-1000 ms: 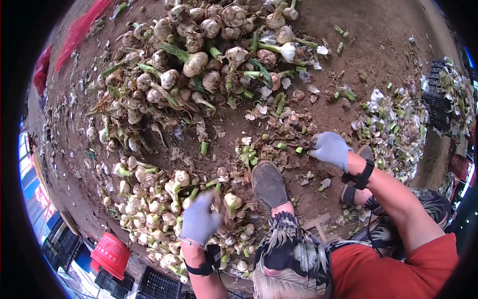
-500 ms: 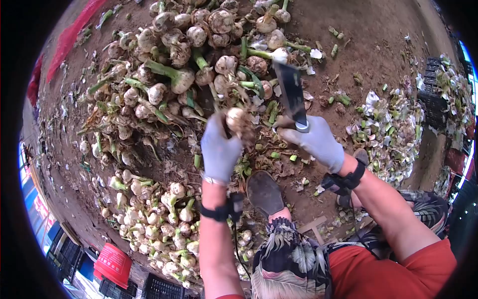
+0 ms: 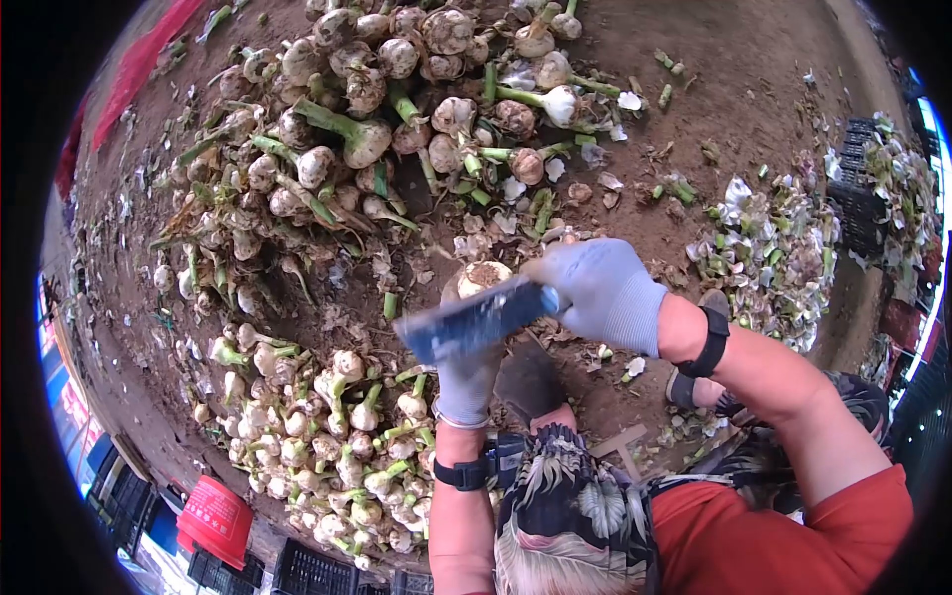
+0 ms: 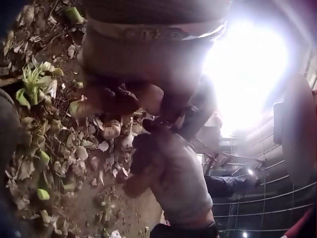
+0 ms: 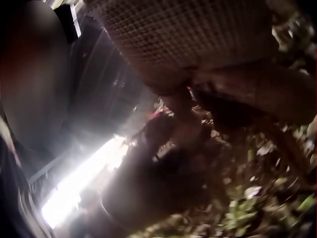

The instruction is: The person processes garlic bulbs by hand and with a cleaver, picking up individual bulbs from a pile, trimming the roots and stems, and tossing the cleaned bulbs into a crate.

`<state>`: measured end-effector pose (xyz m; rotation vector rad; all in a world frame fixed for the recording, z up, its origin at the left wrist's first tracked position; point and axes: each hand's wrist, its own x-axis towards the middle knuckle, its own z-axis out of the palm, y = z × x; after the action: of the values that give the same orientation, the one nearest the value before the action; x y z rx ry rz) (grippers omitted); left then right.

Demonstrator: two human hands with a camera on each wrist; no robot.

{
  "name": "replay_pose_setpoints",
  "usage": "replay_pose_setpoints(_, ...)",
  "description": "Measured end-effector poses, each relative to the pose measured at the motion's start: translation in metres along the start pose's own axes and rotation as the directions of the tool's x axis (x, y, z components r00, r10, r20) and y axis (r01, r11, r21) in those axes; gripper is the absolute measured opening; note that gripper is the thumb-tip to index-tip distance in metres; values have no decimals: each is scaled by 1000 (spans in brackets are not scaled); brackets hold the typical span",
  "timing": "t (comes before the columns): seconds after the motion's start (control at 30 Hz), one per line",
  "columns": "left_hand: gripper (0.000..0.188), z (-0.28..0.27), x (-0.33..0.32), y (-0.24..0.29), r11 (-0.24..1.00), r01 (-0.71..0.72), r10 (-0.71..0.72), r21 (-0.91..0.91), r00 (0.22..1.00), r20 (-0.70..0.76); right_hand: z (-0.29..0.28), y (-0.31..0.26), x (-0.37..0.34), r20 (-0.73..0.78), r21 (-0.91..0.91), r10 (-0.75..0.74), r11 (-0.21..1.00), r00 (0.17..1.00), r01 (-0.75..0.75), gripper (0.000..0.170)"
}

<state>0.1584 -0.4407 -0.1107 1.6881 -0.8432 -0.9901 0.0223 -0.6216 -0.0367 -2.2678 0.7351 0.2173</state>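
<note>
In the head view my right hand (image 3: 607, 293), in a pale grey glove, grips a knife (image 3: 471, 322) with a broad dark blade. The blade lies across the front of my gloved left hand (image 3: 466, 385) and hides most of its fingers. Just beyond the blade shows the pale face of a garlic bulb (image 3: 484, 277), held in the left hand. Both gloves come close together in the left wrist view, the right glove (image 4: 181, 181) below the left. The right wrist view is dark and blurred around the right glove (image 5: 183, 39).
Untrimmed garlic with stalks (image 3: 362, 144) is heaped at the upper left. Cleaner, short-stemmed bulbs (image 3: 317, 446) lie at the lower left, near a red bucket (image 3: 215, 521). Peelings (image 3: 769, 248) are piled on the right by a black crate (image 3: 853, 169). A shoe (image 3: 531, 377) stands beneath the hands.
My left hand rose from the trimmed pile toward the middle with a garlic bulb. The right hand raised the knife, then swung its blade down and left across the left hand.
</note>
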Motion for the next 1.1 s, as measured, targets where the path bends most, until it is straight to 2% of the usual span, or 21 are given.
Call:
replay_pose_setpoints(0.1,56,0,6,21,993,114,-114,-43,993,0,-5,-8,-5,24,-107,-47,993,999,50,13)
replay_pose_setpoints(0.17,49,-5,13,29,999,-21,18,48,999,48,-5,-10,-7,69,-145,-48,988,996,58,13)
replay_pose_setpoints(0.27,43,-11,23,39,994,-68,59,90,993,99,2,-6,-7,43,-111,-77,990,996,82,13)
replay_pose_setpoints(0.3,39,-9,16,38,984,140,-133,-112,989,69,4,-6,-8,16,-121,-93,988,996,94,13)
replay_pose_setpoints(0.4,41,-6,7,31,991,72,-77,-109,996,-39,9,-9,-10,-18,-91,-107,990,994,105,14)
replay_pose_setpoints(0.47,42,-10,6,34,991,79,-82,-111,996,-18,13,-7,-11,-25,-46,-101,994,995,100,17)
replay_pose_setpoints(0.5,43,-11,5,36,989,85,-85,-117,996,5,13,-2,-13,9,-9,-54,999,999,54,20)
replay_pose_setpoints(0.53,55,-18,-3,27,972,-75,78,224,997,-4,11,4,-15,42,24,-5,1000,999,4,24)
replay_pose_setpoints(0.57,61,-20,-3,44,995,1,-1,104,1000,-1,11,19,-13,171,-74,275,961,946,-266,29)
replay_pose_setpoints(0.6,68,-24,-1,58,997,76,-76,-13,997,8,2,35,-13,213,-125,416,909,884,-398,28)
replay_pose_setpoints(0.67,72,-29,-6,55,996,86,-86,-4,996,3,16,51,-29,90,-101,413,909,906,-404,27)
replay_pose_setpoints(0.73,59,-20,10,61,995,83,-86,48,995,58,17,37,-35,88,71,401,911,912,-407,26)
replay_pose_setpoints(0.8,61,-15,8,62,983,182,-182,-4,983,19,20,22,-33,39,154,339,928,940,-340,24)
replay_pose_setpoints(0.87,61,-17,9,63,964,257,-263,70,959,108,16,7,-25,4,81,231,970,973,-231,22)
replay_pose_setpoints(0.9,61,-16,5,48,971,158,-180,177,977,114,19,2,-22,4,83,229,970,973,-229,22)
replay_pose_setpoints(0.93,61,-14,2,41,971,160,-181,179,977,113,21,-2,-20,-51,50,81,996,995,-78,21)
replay_pose_setpoints(0.97,61,-12,-1,35,994,100,-104,41,990,100,23,-4,-20,-99,7,-71,997,993,72,21)
replay_pose_setpoints(1.0,60,-10,-5,31,995,36,-29,-97,997,76,23,-2,-20,-96,7,-71,997,993,72,21)
replay_pose_setpoints(1.03,58,-14,-12,28,969,201,-188,-146,977,99,24,2,-19,-41,-7,-47,999,998,47,22)
replay_pose_setpoints(1.07,58,-18,-12,34,969,201,-188,-146,977,98,26,7,-17,11,-22,-22,999,1000,23,22)
replay_pose_setpoints(1.1,57,-22,-10,44,913,351,-329,-208,935,134,32,20,-18,29,-96,156,984,987,-153,20)
